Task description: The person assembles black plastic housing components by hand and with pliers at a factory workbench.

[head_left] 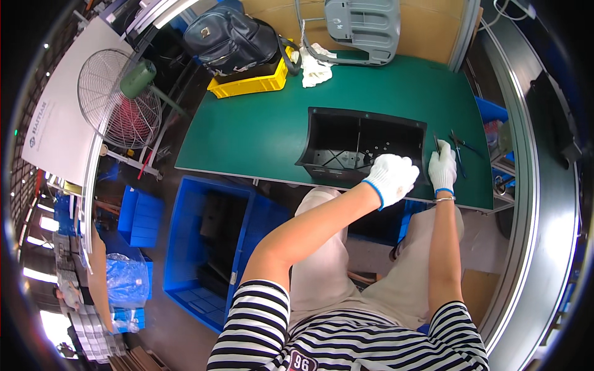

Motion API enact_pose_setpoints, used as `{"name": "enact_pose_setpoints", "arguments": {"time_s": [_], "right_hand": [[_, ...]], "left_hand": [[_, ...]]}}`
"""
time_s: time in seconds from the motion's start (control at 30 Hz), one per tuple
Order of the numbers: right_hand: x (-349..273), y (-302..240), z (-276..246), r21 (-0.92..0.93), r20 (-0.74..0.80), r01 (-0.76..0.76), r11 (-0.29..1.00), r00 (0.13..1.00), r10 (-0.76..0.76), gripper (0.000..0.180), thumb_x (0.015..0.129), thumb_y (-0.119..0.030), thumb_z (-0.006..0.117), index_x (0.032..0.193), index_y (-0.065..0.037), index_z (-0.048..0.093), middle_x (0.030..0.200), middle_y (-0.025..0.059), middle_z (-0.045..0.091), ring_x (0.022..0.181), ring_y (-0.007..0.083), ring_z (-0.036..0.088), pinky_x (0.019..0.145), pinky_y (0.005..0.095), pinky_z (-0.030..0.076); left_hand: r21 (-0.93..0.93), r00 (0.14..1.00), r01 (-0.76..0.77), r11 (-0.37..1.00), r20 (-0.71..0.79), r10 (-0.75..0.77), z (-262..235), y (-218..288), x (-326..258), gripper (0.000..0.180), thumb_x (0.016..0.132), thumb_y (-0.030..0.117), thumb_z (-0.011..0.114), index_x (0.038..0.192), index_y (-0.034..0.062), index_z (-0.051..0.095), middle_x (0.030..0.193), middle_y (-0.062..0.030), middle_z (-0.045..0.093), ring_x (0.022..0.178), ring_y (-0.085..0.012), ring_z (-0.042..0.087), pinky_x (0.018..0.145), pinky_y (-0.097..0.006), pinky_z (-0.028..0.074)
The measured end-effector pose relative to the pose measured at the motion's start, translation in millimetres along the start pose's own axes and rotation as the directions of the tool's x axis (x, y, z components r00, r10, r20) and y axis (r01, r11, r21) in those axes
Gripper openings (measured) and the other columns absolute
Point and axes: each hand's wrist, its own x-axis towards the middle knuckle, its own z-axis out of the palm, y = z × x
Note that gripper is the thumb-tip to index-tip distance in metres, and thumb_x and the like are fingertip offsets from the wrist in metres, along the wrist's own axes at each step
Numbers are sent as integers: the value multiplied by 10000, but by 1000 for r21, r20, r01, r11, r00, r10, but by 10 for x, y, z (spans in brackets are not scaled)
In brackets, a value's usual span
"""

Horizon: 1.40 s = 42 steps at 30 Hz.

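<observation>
At dial centre, on the green table (247, 136), I find the black bin (334, 175), open side up. At five o'clock, the gloved left hand (392, 178) is curled at the bin's near rim; I cannot tell whether it grips anything. Between three and four, the gloved right hand (443, 167) has bent fingers beside a thin dark tool (436, 143); grasp unconfirmed. Pliers (457, 141) lie at three. Further out: cloth (317, 73), eleven; yellow tray (253, 86), ten; blue crate (177, 235), eight.
</observation>
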Motion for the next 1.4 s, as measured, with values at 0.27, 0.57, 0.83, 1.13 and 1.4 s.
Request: {"name": "enact_pose_setpoints", "arguments": {"time_s": [0.27, 0.57, 0.83, 1.13, 1.4], "right_hand": [[38, 143, 21, -144, -54, 167, 975, 983, -176, 293, 923, -242, 587, 1212, -204, 600, 1185, 96, 602, 1093, 334, 580, 933, 436, 483], [-22, -19, 98, -206, -70, 152, 967, 983, -170, 349, 909, -372, 616, 1207, -190, 613, 1212, 110, 618, 1138, 330, 559, 975, 428, 455], [-105, 159, -38, 410, -350, 291, 864, 925, -146, 256, 973, -236, 601, 1096, -26, 683, 1066, 81, 687, 967, 172, 625, 903, 301, 474], [-188, -38, -18, 805, -131, 75, 589, 990, 53, 226, 971, -262, 601, 992, -49, 673, 840, -18, 577, 648, 32, 451, 584, 197, 391], [-248, 15, 46, 878, 80, -47, 477, 996, -50, 201, 973, -245, 595, 930, -76, 695, 769, -69, 553, 627, -3, 397, 569, 163, 301]], "left_hand": [[55, 950, 209, 976, -248, -190, -405, -241, -683, 388, 733, 349, 747, 998, 99, 613, 950, -92, 564, 941, -285, 563, 887, -419, 458], [70, 889, 382, 921, -300, -346, -248, -611, -1045, 316, 734, 387, 753, 824, 115, 618, 813, -57, 569, 808, -238, 590, 749, -390, 454], [57, 867, 391, 919, -357, -347, -167, -601, -1041, 293, 701, 373, 757, 764, 135, 599, 784, -50, 547, 796, -234, 568, 715, -391, 433], [31, 845, 389, 921, -411, -343, -102, -636, -1056, 253, 709, 335, 751, 788, 132, 623, 799, -58, 564, 811, -236, 569, 747, -392, 423], [26, 804, 363, 932, -513, -299, -63, -584, -1079, 251, 675, 305, 742, 747, 118, 591, 758, -58, 521, 767, -234, 539, 702, -384, 419]]}}
